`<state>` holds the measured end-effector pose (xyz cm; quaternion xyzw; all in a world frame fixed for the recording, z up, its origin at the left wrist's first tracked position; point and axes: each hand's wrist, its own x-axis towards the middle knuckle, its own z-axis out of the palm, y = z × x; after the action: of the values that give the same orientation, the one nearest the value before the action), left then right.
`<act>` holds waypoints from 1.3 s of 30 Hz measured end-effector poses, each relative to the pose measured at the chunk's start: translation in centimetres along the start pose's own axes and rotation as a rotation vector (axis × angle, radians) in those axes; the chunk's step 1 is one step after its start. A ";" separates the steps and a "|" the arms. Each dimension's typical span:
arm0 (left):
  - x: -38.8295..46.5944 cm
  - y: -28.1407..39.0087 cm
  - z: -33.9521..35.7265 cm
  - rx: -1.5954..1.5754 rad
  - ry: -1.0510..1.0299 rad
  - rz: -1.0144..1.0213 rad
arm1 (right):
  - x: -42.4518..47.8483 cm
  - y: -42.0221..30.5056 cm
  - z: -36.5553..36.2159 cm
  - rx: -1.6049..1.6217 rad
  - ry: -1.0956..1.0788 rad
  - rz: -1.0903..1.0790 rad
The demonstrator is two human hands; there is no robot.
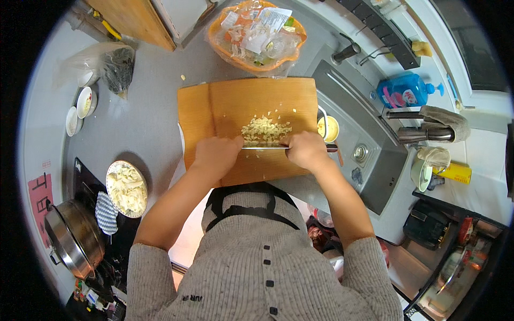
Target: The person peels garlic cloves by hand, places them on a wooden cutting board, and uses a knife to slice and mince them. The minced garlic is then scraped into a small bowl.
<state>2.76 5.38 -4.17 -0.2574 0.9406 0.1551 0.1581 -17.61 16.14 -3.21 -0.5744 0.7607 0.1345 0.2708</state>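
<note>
A wooden cutting board [249,94] lies on the counter in front of me. On it is a pile of finely chopped pale yellow pieces [263,127] that look like garlic, with a few bits scattered around. The kitchen knife [263,147] runs crosswise along the near side of the pile, its blade seen almost edge-on. My right hand [306,149] is wrapped around the dark handle. At the other end, my left hand [217,157] has its fingers closed at the blade's tip, hiding that part.
Right of the board is a steel sink [349,132] with a yellow bowl [330,129]. Beyond the board stands an orange basket [301,38] of scraps and packaging. To the left are a plate of sliced pale food [127,188], small bowls [86,102] and a steel pot [76,238].
</note>
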 end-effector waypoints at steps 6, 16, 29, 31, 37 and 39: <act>2.8 -0.3 -0.7 -0.002 0.065 0.022 | 2.0 1.6 -1.5 0.025 0.046 -0.007; 2.5 0.2 -2.8 -0.046 -0.163 -0.059 | 0.0 1.6 -2.1 -0.034 0.020 0.007; -3.2 -2.6 1.3 -0.321 0.355 -0.050 | 1.5 6.5 0.9 0.032 0.270 0.268; -3.7 -2.2 1.5 -0.358 0.357 -0.062 | 1.1 4.9 1.9 0.057 0.149 0.290; -4.9 -3.0 2.8 -0.420 0.377 -0.108 | -2.2 -0.5 3.2 0.125 0.201 0.233; -5.8 -3.3 2.6 -0.470 0.396 -0.143 | -3.3 0.5 3.0 0.249 0.276 0.417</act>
<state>9.82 6.18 -4.99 -0.3775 0.8710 0.3038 -0.0813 -16.72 20.46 -3.82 -0.3806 0.9028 0.0134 0.1997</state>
